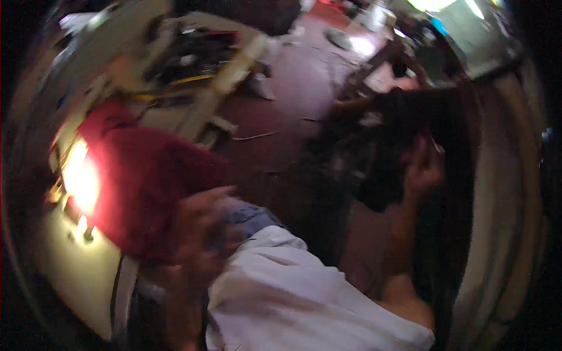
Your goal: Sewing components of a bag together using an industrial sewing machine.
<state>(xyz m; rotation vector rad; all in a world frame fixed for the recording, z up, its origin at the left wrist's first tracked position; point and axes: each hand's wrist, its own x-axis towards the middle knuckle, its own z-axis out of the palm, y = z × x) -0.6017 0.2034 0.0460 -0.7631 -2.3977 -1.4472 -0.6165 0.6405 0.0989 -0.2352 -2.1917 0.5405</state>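
My left hand (205, 225) is raised beside a dark red cloth (146, 181) that drapes over the table edge. Motion smears its fingers, and I cannot see whether it touches the cloth. Farther right, my right hand (424, 169) is held up in front of dark material, its fingers drawn together. A small pale edge shows at those fingertips, too blurred to name. A bright lamp (82, 178) glares against the left side of the red cloth.
A pale tabletop (76, 269) lies at the lower left. Beyond the cloth, dark clutter (199, 55) sits by a wooden frame (234, 67). Reddish floor (298, 88) runs up the middle. Pale hanging fabric (509, 193) lines the right, with dark cloth (433, 111) beside it.
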